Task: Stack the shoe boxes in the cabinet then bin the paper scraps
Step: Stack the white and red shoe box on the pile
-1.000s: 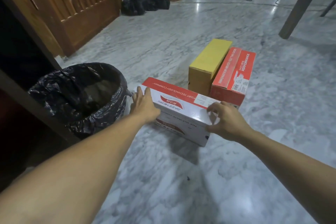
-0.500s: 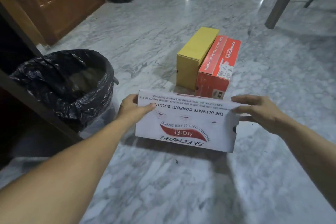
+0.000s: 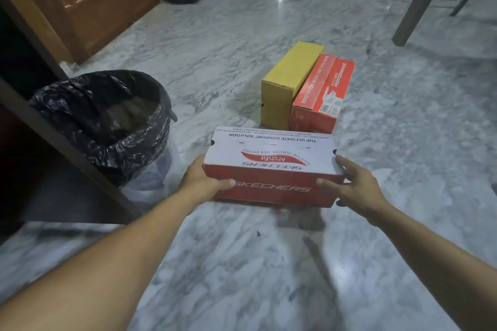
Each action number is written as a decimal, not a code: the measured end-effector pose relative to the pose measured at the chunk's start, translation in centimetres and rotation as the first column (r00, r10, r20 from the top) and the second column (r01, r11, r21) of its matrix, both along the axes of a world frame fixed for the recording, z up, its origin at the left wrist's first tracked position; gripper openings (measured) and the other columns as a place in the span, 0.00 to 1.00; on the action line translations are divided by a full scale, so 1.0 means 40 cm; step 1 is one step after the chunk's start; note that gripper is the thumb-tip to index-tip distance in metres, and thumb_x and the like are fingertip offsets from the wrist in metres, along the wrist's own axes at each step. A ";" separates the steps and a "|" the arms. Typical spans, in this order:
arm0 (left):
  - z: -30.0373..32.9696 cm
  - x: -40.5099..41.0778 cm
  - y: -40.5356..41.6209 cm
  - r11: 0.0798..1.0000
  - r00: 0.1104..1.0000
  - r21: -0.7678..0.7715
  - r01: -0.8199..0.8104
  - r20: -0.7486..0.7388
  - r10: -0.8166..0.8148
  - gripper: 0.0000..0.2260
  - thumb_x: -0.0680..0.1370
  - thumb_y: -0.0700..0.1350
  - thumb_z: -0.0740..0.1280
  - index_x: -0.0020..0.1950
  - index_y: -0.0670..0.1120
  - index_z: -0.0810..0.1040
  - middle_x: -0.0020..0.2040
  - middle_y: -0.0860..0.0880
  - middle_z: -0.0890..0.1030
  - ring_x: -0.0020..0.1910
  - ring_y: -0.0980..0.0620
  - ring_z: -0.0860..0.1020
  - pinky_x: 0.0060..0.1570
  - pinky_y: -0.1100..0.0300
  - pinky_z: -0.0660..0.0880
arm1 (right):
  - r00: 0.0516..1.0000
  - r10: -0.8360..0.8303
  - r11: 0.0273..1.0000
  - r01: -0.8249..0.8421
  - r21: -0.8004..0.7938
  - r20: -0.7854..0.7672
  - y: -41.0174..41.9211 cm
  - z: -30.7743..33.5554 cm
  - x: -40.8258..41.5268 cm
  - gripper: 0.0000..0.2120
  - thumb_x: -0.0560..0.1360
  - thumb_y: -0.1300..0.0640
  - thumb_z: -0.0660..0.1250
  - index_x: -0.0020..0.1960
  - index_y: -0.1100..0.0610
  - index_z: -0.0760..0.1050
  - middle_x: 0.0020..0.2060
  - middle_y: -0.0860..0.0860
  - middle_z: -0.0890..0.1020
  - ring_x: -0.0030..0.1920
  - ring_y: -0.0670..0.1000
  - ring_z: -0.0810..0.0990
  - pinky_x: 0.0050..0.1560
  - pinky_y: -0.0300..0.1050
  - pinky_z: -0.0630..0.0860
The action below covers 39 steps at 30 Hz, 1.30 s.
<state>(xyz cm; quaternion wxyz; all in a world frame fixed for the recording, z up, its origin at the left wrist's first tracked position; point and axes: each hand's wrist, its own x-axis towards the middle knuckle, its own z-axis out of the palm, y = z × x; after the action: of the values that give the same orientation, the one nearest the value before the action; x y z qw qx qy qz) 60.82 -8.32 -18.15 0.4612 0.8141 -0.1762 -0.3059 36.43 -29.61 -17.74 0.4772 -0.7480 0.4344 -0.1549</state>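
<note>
Bare grey marble floor point(image 3: 403, 142) lies open beyond the right hand's fingers point(image 3: 343, 162). Ahead of both thumbs stand a yellow cardboard box point(image 3: 285, 83) and red printed shoe box point(image 3: 320, 94), touching. Left of the left hand's fingers point(image 3: 199, 166), a black-bagged round bin point(image 3: 80, 105) and dark wooden cabinet frame point(image 3: 61, 140) block passage.

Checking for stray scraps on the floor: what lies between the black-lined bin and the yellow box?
Only bare grey marble floor shows in the head view between the black-lined bin and the yellow cardboard shoe box; no scraps visible there.
</note>
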 end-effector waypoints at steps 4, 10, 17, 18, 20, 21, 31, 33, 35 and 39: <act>0.079 -0.043 0.051 1.000 0.997 -0.004 -0.023 0.079 0.023 0.36 0.55 0.54 0.79 0.61 0.57 0.73 0.52 0.56 0.82 0.52 0.52 0.81 0.58 0.49 0.78 | 0.998 -0.053 0.999 0.053 0.001 0.023 0.032 0.075 -0.022 0.33 0.67 0.48 0.78 0.69 0.54 0.73 0.61 0.49 0.80 0.56 0.52 0.82 0.49 0.59 0.82; 0.236 -0.151 0.170 0.997 0.989 -0.075 -0.016 0.147 0.027 0.29 0.59 0.53 0.77 0.58 0.61 0.75 0.48 0.58 0.83 0.49 0.54 0.82 0.56 0.49 0.79 | 0.991 -0.093 0.996 0.092 0.015 0.096 0.128 0.201 -0.102 0.32 0.66 0.45 0.78 0.67 0.53 0.75 0.56 0.51 0.82 0.48 0.53 0.84 0.35 0.56 0.83; 0.480 -0.277 0.305 0.970 0.947 -0.178 -0.163 0.249 0.204 0.27 0.71 0.51 0.76 0.68 0.55 0.74 0.50 0.58 0.79 0.53 0.54 0.78 0.58 0.60 0.73 | 0.973 -0.120 0.991 0.130 -0.037 0.199 0.248 0.408 -0.204 0.29 0.56 0.35 0.76 0.55 0.44 0.81 0.42 0.43 0.85 0.44 0.54 0.85 0.44 0.62 0.82; 0.510 -0.293 0.325 0.965 0.938 -0.186 -0.186 0.258 0.231 0.30 0.69 0.55 0.76 0.70 0.54 0.74 0.56 0.55 0.81 0.55 0.52 0.79 0.60 0.57 0.74 | 0.969 -0.113 0.991 0.125 -0.041 0.218 0.269 0.444 -0.221 0.31 0.59 0.38 0.78 0.58 0.49 0.80 0.43 0.44 0.85 0.44 0.54 0.84 0.43 0.63 0.82; 0.573 -0.331 0.367 0.954 0.920 -0.199 -0.223 0.282 0.273 0.33 0.66 0.61 0.74 0.69 0.54 0.75 0.58 0.51 0.82 0.55 0.47 0.82 0.58 0.49 0.78 | 0.962 -0.109 0.992 0.123 -0.039 0.250 0.318 0.518 -0.251 0.26 0.64 0.45 0.79 0.59 0.53 0.79 0.45 0.47 0.85 0.40 0.55 0.83 0.40 0.63 0.82; 0.600 -0.346 0.389 0.946 0.909 -0.212 -0.243 0.292 0.299 0.31 0.66 0.61 0.74 0.67 0.55 0.76 0.55 0.51 0.83 0.53 0.45 0.82 0.54 0.48 0.80 | 0.959 -0.105 0.992 0.120 -0.041 0.265 0.338 0.550 -0.264 0.29 0.65 0.47 0.79 0.62 0.54 0.77 0.47 0.49 0.84 0.40 0.54 0.83 0.39 0.61 0.83; 0.826 -0.430 0.653 0.857 0.812 -0.370 -0.360 0.329 0.483 0.14 0.71 0.54 0.73 0.55 0.56 0.77 0.46 0.56 0.78 0.49 0.49 0.80 0.48 0.46 0.81 | 0.901 0.033 0.998 -0.003 -0.069 0.432 0.553 0.820 -0.273 0.30 0.64 0.53 0.81 0.63 0.55 0.78 0.49 0.54 0.84 0.41 0.50 0.84 0.37 0.58 0.83; 0.868 -0.430 0.714 0.830 0.782 -0.401 -0.387 0.334 0.526 0.13 0.72 0.54 0.73 0.54 0.57 0.75 0.45 0.58 0.77 0.49 0.49 0.80 0.48 0.47 0.81 | 0.879 0.072 0.996 -0.041 -0.076 0.471 0.603 0.855 -0.243 0.30 0.63 0.52 0.81 0.63 0.55 0.78 0.50 0.56 0.84 0.41 0.51 0.84 0.37 0.57 0.83; 0.909 -0.424 0.779 0.794 0.739 -0.433 -0.428 0.338 0.583 0.12 0.72 0.53 0.72 0.53 0.57 0.74 0.45 0.58 0.76 0.48 0.49 0.80 0.46 0.50 0.80 | 0.851 0.121 0.992 -0.092 -0.082 0.511 0.656 0.893 -0.201 0.29 0.65 0.55 0.80 0.64 0.56 0.78 0.45 0.54 0.83 0.39 0.51 0.83 0.32 0.54 0.83; 0.992 -0.419 0.910 0.705 0.637 -0.481 -0.521 0.331 0.696 0.14 0.75 0.52 0.70 0.59 0.55 0.73 0.50 0.55 0.78 0.50 0.49 0.78 0.44 0.54 0.78 | 0.806 0.230 0.973 -0.198 -0.118 0.545 0.762 0.960 -0.095 0.28 0.68 0.57 0.78 0.65 0.59 0.76 0.41 0.51 0.82 0.37 0.51 0.82 0.37 0.57 0.83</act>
<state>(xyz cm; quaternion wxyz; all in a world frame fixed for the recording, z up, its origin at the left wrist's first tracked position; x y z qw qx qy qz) 44.07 28.07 21.52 0.6105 0.7810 -0.0473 0.1231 32.62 0.88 20.65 0.5762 -0.7277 0.1857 -0.3225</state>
